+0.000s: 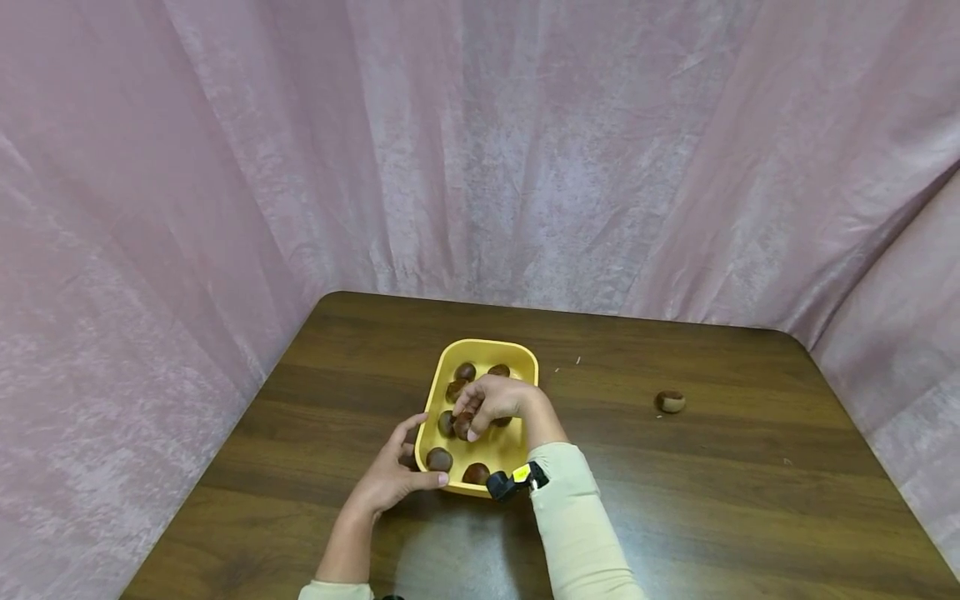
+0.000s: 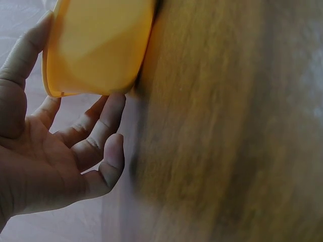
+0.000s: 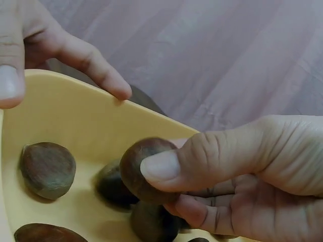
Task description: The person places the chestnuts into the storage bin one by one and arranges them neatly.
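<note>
A yellow plastic container stands on the table with several brown chestnuts in it. My right hand is inside, pinching one chestnut between thumb and fingers above the others. At the near left corner, my left hand grips the container, its thumb at the near rim and its fingers along the left side. The left wrist view has this hand against the yellow wall. Close to the left thumb, a greyish-brown chestnut lies in the corner, and another chestnut rests along the near wall.
One chestnut lies alone on the dark wooden table, to the right of the container. A few tiny pale scraps are scattered on the wood. Pink curtains hang behind the table and along both sides.
</note>
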Demonstrator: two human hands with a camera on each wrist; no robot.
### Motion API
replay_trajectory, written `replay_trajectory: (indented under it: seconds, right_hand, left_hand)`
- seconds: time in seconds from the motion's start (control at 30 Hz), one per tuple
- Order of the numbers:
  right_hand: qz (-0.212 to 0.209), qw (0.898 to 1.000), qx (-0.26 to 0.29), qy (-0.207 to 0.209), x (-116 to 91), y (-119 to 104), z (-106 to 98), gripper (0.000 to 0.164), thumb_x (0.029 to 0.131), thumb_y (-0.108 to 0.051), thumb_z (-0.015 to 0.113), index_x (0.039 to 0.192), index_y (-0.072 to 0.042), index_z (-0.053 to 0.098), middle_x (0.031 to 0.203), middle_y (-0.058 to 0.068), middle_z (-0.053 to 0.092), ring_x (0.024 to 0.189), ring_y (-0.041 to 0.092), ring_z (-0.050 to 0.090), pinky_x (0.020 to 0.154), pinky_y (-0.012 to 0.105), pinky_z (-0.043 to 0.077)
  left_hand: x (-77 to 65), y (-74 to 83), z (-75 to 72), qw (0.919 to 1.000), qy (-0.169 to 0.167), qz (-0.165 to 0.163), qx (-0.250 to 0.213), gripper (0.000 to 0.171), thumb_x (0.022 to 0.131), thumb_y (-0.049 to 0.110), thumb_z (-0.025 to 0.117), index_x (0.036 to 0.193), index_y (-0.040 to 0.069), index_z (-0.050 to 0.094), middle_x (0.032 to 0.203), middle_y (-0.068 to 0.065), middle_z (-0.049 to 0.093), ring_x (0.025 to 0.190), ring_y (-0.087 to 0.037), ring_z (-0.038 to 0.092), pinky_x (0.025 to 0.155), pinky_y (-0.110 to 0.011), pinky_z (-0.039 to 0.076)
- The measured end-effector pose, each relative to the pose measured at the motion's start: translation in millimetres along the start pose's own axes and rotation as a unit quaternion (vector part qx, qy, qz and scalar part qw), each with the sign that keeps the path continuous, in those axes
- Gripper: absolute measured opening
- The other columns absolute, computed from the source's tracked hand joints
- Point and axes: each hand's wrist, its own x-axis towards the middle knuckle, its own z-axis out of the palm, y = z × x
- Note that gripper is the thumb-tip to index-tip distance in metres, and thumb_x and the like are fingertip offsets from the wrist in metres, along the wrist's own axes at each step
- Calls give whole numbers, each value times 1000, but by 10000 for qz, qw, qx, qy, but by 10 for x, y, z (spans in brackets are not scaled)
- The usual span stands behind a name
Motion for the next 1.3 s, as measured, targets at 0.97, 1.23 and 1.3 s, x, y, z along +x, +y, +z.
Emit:
replay_trajectory:
  seconds: [0.97,1.23,1.3]
  right_hand:
    - [-1045,9903,-278,869,-778,-40,-33,40,78,-11,73,115,0,62,109,8,62,102,36,55,84,50,42]
    - [-1025,9859,-190,1307,-998,53,-46,39,79,-12,72,116,-6,62,111,5,61,101,31,55,84,48,44]
    - [-1049,9850,-129,1361,-1032,72,-50,39,80,-12,72,117,-5,61,112,6,60,100,29,55,85,48,43]
  left_hand:
    - [-15,0,27,10000,0,-24,31,96,65,8,85,142,19,31,108,-26,46,79,-26,59,67,-36,45]
    - [-21,-15,18,10000,38,-40,15,96,64,6,85,143,20,31,108,-26,46,78,-26,59,66,-36,45]
    - [-24,-20,13,10000,44,-59,41,96,64,7,85,142,21,31,107,-26,45,77,-27,59,66,-36,45]
